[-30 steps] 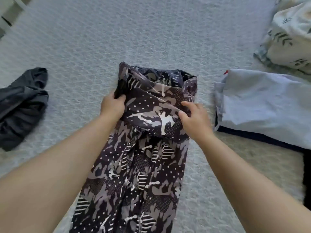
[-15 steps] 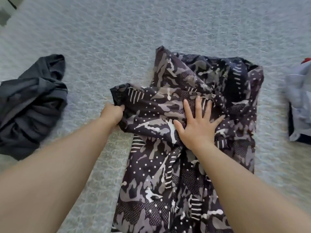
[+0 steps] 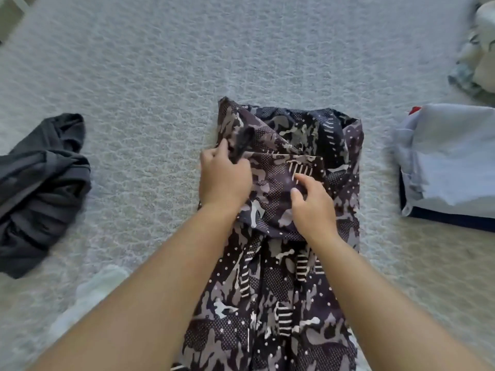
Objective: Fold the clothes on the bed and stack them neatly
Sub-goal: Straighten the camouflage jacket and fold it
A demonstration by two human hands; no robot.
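So we're maybe partway through this laundry job; over at the right edge of the textured pale grey bedspread [image 3: 241, 62] there's already a folded stack, a light blue garment [image 3: 450, 153] sitting on top of something navy, so a couple of pieces look done; on the left there's a crumpled dark grey garment [image 3: 40, 188] that clearly hasn't been touched yet, plus a heap of pale leaf-print fabric [image 3: 479, 52] in the far right corner that we can't tell is laundry or bedding; the piece in hand is the long dark camouflage-print garment with white dots and stripes [image 3: 270, 303], lying lengthwise in the middle of the bed with its far end doubled back toward us; our left hand [image 3: 223, 180] has its fingers curled round the left edge of that folded flap, and our right hand [image 3: 313, 207] pinches a bit of cloth near the flap's middle, thumb and fingertips closed on it; the fold's only half sorted, we reckon; the rest of the length nearer us is unfolded.
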